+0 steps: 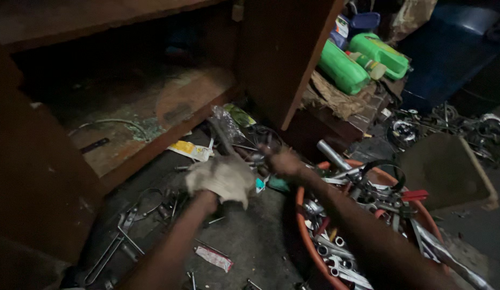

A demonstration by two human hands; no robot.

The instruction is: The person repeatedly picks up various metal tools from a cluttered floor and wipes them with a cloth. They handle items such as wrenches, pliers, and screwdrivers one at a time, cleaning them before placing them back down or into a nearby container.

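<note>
My left hand (222, 179), in a pale work glove, is closed around the lower end of a long dark metal tool (223, 137) that slants up toward a wooden cabinet. My bare right hand (285, 161) reaches over the rim of an orange basin (301, 215) and closes on dark metal parts (261, 147) beside the tool's shaft. The picture is blurred, so the exact hold of the right hand is unclear.
The orange basin holds several wrenches and sockets (336, 258). Loose tools (126, 225) lie on the grey floor at left. A low wooden cabinet shelf (169, 107) stands open ahead. Green plastic bottles (344, 70) rest at upper right, a concrete block (448, 172) at right.
</note>
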